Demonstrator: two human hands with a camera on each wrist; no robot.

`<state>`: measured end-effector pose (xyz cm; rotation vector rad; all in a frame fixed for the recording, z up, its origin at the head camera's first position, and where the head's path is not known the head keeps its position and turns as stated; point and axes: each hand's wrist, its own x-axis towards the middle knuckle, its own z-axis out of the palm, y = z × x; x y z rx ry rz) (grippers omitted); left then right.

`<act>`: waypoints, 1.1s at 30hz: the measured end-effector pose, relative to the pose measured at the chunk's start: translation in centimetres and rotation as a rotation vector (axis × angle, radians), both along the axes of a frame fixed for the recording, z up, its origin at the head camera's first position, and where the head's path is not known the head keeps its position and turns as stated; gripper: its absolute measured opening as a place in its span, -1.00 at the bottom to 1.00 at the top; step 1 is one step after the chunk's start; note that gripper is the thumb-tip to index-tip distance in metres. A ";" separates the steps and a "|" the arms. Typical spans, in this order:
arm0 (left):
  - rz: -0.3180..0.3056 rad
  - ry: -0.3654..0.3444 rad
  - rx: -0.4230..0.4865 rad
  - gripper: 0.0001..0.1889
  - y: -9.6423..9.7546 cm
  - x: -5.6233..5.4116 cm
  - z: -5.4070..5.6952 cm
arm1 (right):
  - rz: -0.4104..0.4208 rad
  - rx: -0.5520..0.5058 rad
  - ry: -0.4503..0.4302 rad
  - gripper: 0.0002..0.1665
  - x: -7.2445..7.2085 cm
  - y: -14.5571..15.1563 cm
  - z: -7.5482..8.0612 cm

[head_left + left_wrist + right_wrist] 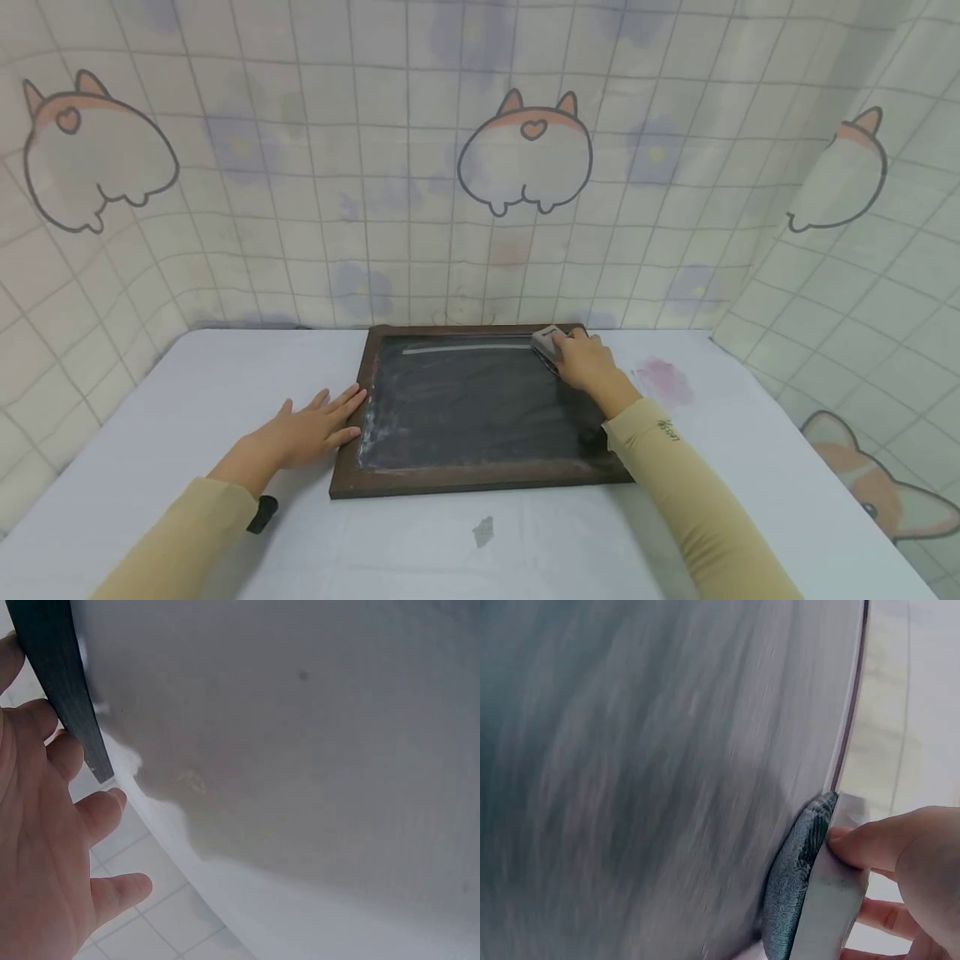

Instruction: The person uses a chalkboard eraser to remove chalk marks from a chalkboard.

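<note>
A small blackboard point(465, 408) in a brown wooden frame lies on the white table, with a pale chalk streak near its far edge and chalk smears along the left side. My right hand point(588, 362) grips a chalkboard eraser point(550, 342) at the board's far right corner. In the right wrist view, thumb and fingers hold the eraser's light body point(832, 892), its grey felt pad point(791, 877) against the board. My left hand point(311, 429) lies with spread, straight fingers touching the left edge of the frame; the left wrist view shows the fingertips against the dark frame point(64, 682).
A white cloth covers the table point(225, 367), with a pink stain point(665, 381) right of the board and a grey-green mark point(483, 532) in front. Tiled-pattern curtains point(412, 250) with cartoon corgis stand behind and at both sides.
</note>
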<state>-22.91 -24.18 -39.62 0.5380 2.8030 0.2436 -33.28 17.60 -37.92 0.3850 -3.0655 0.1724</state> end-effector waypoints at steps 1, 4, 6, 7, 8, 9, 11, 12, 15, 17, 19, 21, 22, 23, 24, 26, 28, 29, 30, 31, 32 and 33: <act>-0.001 0.001 -0.002 -0.23 0.0 0.0 0.0 | -0.020 0.002 -0.007 -0.39 -0.1 0.3 0.0; 0.000 0.006 -0.007 -0.23 0.0 0.0 0.1 | -0.081 0.003 -0.023 -0.44 -0.4 0.8 0.1; 0.002 0.009 -0.004 -0.23 0.0 -0.1 0.0 | -0.113 0.009 -0.029 -0.48 -0.5 0.9 0.2; 0.001 0.010 -0.001 -0.24 0.0 -0.1 -0.1 | -0.124 0.010 -0.027 -0.49 -0.5 0.9 0.2; 0.000 0.006 -0.007 -0.23 0.0 -0.2 -0.2 | -0.135 0.013 -0.028 -0.49 -0.6 0.9 0.2; -0.002 0.007 -0.003 -0.24 0.1 -0.2 -0.2 | -0.142 0.016 -0.029 -0.48 -0.6 0.8 0.2; 0.001 -0.002 -0.009 -0.23 0.2 -0.3 -0.2 | -0.155 0.016 -0.026 -0.50 -0.7 0.7 0.1; 0.001 -0.003 -0.010 -0.23 0.2 -0.3 -0.2 | -0.159 0.015 -0.026 -0.50 -0.7 0.6 0.1; 0.004 0.001 -0.009 -0.24 0.1 -0.3 -0.2 | -0.157 0.010 -0.025 -0.50 -0.7 0.2 0.0; 0.005 0.004 -0.018 -0.23 0.0 -0.3 -0.3 | -0.145 0.008 -0.028 -0.49 -0.7 -0.3 0.0; 0.002 0.011 -0.015 -0.23 -0.1 -0.3 -0.3 | -0.129 0.011 -0.033 -0.46 -0.7 -0.9 0.0; 0.001 0.015 -0.020 -0.23 -0.2 -0.4 -0.4 | -0.108 0.021 -0.038 -0.45 -0.7 -1.6 0.0; 0.000 0.015 -0.022 -0.23 -0.2 -0.4 -0.3 | -0.096 0.027 -0.036 -0.44 -0.7 -2.0 0.1; 0.001 0.015 -0.022 -0.23 -0.2 -0.4 -0.3 | -0.088 0.030 -0.038 -0.45 -0.7 -2.3 0.1; 0.001 0.016 -0.022 -0.23 -0.2 -0.4 -0.3 | -0.078 0.034 -0.035 -0.45 -0.7 -2.7 0.1; 0.000 0.018 -0.025 -0.23 -0.2 -0.3 -0.3 | -0.064 0.041 -0.030 -0.45 -0.8 -3.5 0.1; -0.001 0.020 -0.027 -0.23 -0.1 -0.3 -0.3 | -0.054 0.043 -0.021 -0.47 -0.8 -4.1 0.1; -0.001 0.020 -0.028 -0.23 -0.2 -0.3 -0.3 | -0.051 0.044 -0.022 -0.47 -0.8 -4.5 0.1; -0.002 0.021 -0.028 -0.23 -0.2 -0.3 -0.3 | -0.046 0.048 -0.020 -0.47 -0.8 -4.8 0.1; -0.003 0.020 -0.029 -0.23 -0.2 -0.3 -0.3 | -0.041 0.051 -0.020 -0.47 -0.8 -5.0 0.0; -0.003 0.019 -0.029 -0.23 -0.2 -0.3 -0.3 | -0.035 0.054 -0.019 -0.47 -0.7 -5.3 0.0; -0.003 0.018 -0.029 -0.23 -0.2 -0.3 -0.3 | -0.028 0.056 -0.018 -0.47 -0.7 -5.6 0.0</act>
